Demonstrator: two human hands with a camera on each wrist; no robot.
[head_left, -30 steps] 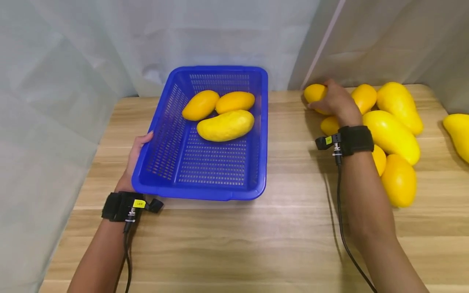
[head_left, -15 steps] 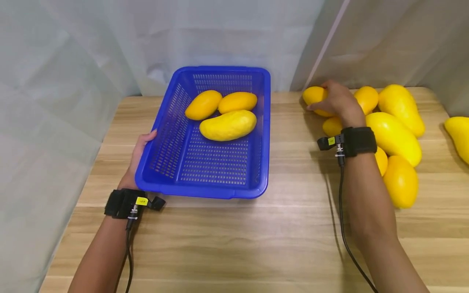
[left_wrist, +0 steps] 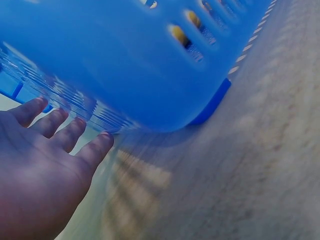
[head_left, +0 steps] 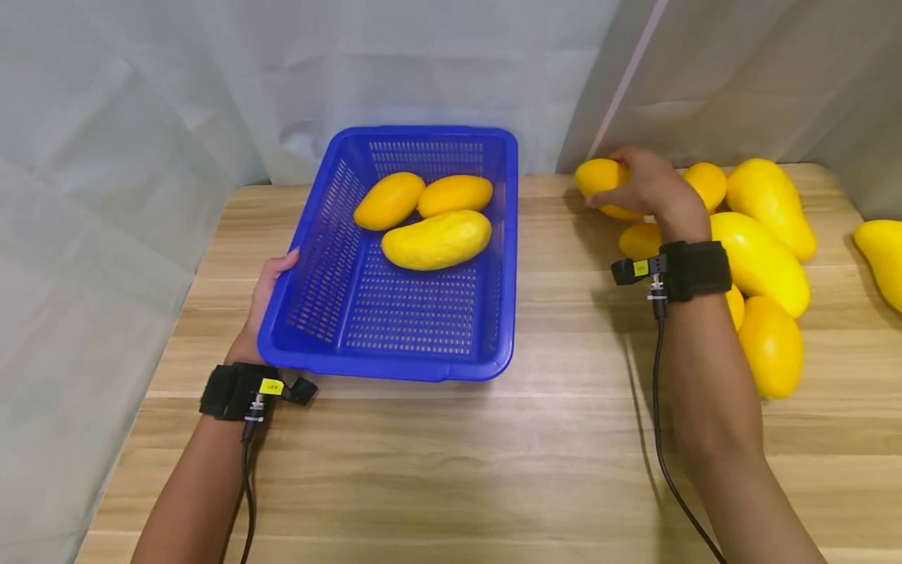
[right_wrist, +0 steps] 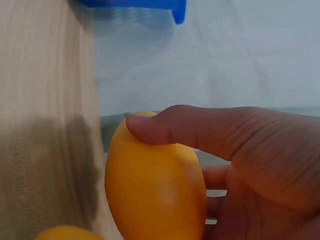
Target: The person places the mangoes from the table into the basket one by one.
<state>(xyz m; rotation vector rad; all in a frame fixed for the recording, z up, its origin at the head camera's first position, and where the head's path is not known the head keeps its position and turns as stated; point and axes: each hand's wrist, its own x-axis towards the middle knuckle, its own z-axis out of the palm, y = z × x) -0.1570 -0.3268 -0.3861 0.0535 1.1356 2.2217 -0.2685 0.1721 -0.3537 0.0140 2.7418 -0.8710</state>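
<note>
The right hand (head_left: 651,188) grips a half-hidden mango (head_left: 599,177); the left hand (head_left: 262,301), fingers straight, rests against the blurred basket (head_left: 313,258).

A light wooden table (head_left: 550,462) carries a blue basket (head_left: 338,313) and loose yellow mangoes (head_left: 757,262).

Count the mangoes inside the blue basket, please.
3. Two mangoes lie side by side at the far end of the blue basket; a larger mango lies just before them.
</note>
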